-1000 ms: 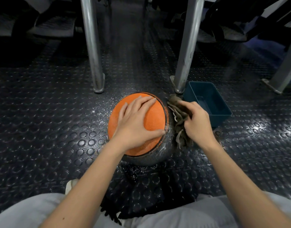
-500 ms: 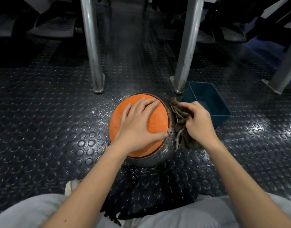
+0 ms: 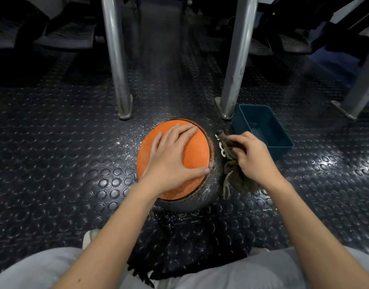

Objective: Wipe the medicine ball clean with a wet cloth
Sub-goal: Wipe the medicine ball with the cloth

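An orange and black medicine ball (image 3: 197, 151) sits on the studded floor in front of my knees. My left hand (image 3: 173, 157) lies flat on its orange top, fingers spread, thumb along the seam. My right hand (image 3: 254, 157) grips a brown frayed cloth (image 3: 235, 176) and holds it against the ball's dark right side. White printed marks show on that side just left of the cloth. Part of the cloth is hidden under my hand.
A dark teal plastic tub (image 3: 262, 130) stands just right of the ball and cloth. Two metal posts (image 3: 117, 59) (image 3: 235, 59) rise from the black rubber floor (image 3: 54, 153) behind the ball. A third leg (image 3: 360, 90) slants at far right.
My right hand has slid the cloth further down and back along the ball's right side, uncovering the white marks. My left hand has stayed on top.
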Demonstrator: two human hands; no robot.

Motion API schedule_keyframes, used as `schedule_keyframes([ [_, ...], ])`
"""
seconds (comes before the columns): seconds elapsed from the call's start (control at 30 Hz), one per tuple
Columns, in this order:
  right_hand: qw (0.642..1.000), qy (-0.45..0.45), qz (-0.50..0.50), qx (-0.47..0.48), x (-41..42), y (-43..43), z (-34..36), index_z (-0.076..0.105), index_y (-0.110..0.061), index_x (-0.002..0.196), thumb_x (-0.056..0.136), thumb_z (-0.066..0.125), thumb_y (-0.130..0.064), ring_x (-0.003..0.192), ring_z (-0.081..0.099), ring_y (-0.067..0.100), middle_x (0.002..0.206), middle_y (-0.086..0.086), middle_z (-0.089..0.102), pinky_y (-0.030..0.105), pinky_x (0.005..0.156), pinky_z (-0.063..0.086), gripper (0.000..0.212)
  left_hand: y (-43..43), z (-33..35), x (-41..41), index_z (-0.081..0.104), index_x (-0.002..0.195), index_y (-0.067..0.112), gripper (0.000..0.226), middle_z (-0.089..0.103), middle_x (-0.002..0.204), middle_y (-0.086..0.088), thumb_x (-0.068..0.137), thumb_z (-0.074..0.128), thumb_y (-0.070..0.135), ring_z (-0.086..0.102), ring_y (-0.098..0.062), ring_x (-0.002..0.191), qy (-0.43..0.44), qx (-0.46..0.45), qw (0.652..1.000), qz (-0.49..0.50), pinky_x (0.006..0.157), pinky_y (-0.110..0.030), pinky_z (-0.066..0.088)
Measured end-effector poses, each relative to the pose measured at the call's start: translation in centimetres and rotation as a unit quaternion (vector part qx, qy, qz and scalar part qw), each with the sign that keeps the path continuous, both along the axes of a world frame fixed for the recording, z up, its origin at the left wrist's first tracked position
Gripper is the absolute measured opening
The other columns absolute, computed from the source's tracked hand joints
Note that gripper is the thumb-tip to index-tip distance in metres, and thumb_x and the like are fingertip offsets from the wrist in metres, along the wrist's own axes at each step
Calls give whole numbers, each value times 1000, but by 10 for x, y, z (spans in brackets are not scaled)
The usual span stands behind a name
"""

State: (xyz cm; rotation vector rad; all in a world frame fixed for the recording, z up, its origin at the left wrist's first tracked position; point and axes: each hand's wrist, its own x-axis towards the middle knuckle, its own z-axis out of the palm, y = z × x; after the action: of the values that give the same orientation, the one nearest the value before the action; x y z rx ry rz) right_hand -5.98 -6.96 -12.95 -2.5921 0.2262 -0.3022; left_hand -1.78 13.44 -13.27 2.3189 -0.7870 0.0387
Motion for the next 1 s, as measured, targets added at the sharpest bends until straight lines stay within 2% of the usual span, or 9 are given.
schedule_keyframes([
  [0.1, 997, -47, 62, 28, -5, 15, 14, 68, -14, 109, 87, 54, 7, 98, 54, 19, 97, 0, 56, 14, 83, 35, 33, 0, -1, -1, 27, 145, 35, 90, 23, 148, 20, 70, 72, 56, 6, 0, 141, -5, 3, 1000, 9, 113, -27, -8],
  [0.27, 977, -67, 201, -16, -17, 34, 21, 70, -20, 106, 87, 55, 2, 89, 47, 17, 98, -6, 55, 11, 82, 33, 33, 3, -4, 2, 32, 142, 35, 91, 27, 147, 20, 65, 74, 57, 10, -1, 140, -11, -12, 1000, 14, 111, -25, -4],
  [0.43, 996, -53, 69, -10, -12, 8, 5, 69, -18, 107, 87, 57, 5, 97, 54, 22, 95, -5, 54, 22, 85, 37, 33, 3, -2, 4, 27, 144, 35, 91, 23, 148, 21, 68, 72, 56, 6, 0, 141, 0, 1, 1000, -2, 113, -28, -7],
  [0.53, 1000, -18, -4, 25, -7, 3, 0, 68, -13, 108, 86, 56, 7, 101, 56, 21, 97, -1, 56, 9, 83, 33, 32, 4, -1, 3, 24, 145, 35, 95, 20, 149, 21, 67, 74, 57, 4, 1, 140, 11, 4, 1000, -15, 113, -29, -9],
  [0.67, 994, -82, 67, 25, -4, 24, 13, 69, -15, 104, 85, 55, 8, 97, 52, 19, 99, -3, 57, 16, 90, 37, 33, 6, 0, 4, 20, 147, 32, 107, 18, 150, 19, 57, 70, 61, 4, 4, 137, 17, 8, 999, -26, 110, -22, -10],
  [0.77, 977, -109, 181, -29, -10, 42, 19, 70, -18, 104, 84, 53, 1, 88, 41, 12, 97, -6, 55, 6, 85, 30, 33, 6, 1, 4, 14, 149, 24, 120, 14, 151, 13, 54, 81, 56, 8, 2, 134, 23, 0, 1000, -7, 115, -28, -2],
  [0.83, 966, -118, 223, -57, -11, 44, 19, 71, -19, 104, 85, 51, -2, 85, 37, 12, 98, -4, 56, 13, 81, 32, 33, 6, 3, 4, 13, 149, 20, 119, 14, 150, 10, 58, 84, 47, 10, 1, 133, 28, -6, 1000, -3, 116, -32, 4],
  [0.93, 974, -128, 171, -73, -3, 35, 14, 70, -19, 106, 87, 48, -3, 86, 39, 15, 98, 0, 57, 24, 77, 35, 33, 5, 6, 2, 16, 149, 19, 114, 16, 148, 7, 60, 83, 45, 10, 1, 131, 32, 5, 999, -17, 116, -33, 3],
  [1.0, 989, -108, 89, -46, 4, 24, 9, 68, -16, 110, 89, 49, 3, 92, 44, 21, 97, -2, 53, 16, 78, 31, 34, 2, 7, -1, 13, 149, 19, 114, 14, 149, 8, 62, 82, 46, 8, 5, 128, 37, 15, 999, -32, 116, -31, 0],
])
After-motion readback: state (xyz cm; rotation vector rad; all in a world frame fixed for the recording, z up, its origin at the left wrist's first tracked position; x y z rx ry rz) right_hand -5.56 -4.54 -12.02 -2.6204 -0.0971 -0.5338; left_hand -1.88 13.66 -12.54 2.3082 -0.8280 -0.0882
